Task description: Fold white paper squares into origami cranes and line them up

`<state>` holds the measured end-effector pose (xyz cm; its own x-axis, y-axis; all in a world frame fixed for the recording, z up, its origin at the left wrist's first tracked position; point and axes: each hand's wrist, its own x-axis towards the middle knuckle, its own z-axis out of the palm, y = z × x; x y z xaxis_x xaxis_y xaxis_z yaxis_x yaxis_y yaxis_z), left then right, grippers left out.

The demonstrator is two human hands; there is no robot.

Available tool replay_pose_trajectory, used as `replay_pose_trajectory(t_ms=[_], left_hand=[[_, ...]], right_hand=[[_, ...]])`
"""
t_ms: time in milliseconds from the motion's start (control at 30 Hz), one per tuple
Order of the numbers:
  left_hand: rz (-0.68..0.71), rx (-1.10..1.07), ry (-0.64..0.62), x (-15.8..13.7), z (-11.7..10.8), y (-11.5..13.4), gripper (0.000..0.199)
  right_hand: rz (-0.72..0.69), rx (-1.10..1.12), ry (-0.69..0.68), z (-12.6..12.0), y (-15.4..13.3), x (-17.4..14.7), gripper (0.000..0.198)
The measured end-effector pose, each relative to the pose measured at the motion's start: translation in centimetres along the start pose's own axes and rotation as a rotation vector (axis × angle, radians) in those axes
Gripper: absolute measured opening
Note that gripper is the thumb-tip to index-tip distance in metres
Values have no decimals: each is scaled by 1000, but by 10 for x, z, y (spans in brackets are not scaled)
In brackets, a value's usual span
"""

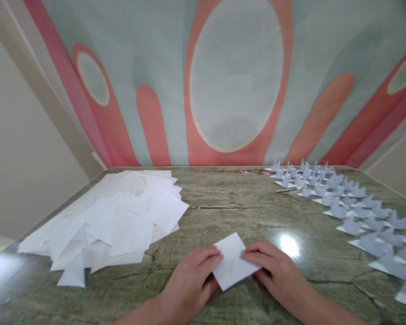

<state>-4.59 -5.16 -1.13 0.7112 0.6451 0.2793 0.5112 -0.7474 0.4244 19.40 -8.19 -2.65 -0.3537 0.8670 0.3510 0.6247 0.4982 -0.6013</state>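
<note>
A small white piece of paper (232, 264), folded into a roughly square shape, is held just above the near middle of the table. My left hand (194, 277) pinches its left edge between thumb and fingers. On the opposite side, my right hand (279, 271) grips the right edge, fingertips on top and thumb below. One corner of the paper points away from me, another toward me. Whether it has layers inside cannot be seen.
A loose pile of white paper sheets (122, 221) spreads over the left of the wood-patterned table (223, 194). Several folded white paper birds (338, 207) stand in rows along the right side. Behind the table hangs a pink and grey-green patterned cloth (169, 113).
</note>
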Motion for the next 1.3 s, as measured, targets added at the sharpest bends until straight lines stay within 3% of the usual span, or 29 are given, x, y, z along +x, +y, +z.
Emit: replay_pose_trajectory(t_ms=[167, 300, 400, 500, 667, 867, 1067, 1300], left_hand=[[-2, -86, 16, 3, -2, -6, 33], [14, -58, 12, 6, -3, -5, 32], [18, -35, 10, 7, -4, -2, 31], [11, -60, -7, 8, -5, -2, 29], [-62, -192, -27, 11, -6, -3, 20], [-143, -233, 25, 11, -4, -5, 19], [-249, -180, 63, 7, 1, -8, 28], [-151, -65, 22, 12, -3, -5, 37]], right_hand=[[19, -27, 8, -2, 5, 4, 38], [-12, -185, 28, -3, -6, 6, 39], [-131, -317, 70, -4, -20, 6, 40], [-239, -311, 14, -3, -29, 6, 26], [-28, -117, -4, 3, -19, 3, 13], [180, 143, 8, 4, -9, 5, 17], [195, 145, 15, 3, -8, 7, 17], [234, 138, -30, 1, -8, 13, 18]])
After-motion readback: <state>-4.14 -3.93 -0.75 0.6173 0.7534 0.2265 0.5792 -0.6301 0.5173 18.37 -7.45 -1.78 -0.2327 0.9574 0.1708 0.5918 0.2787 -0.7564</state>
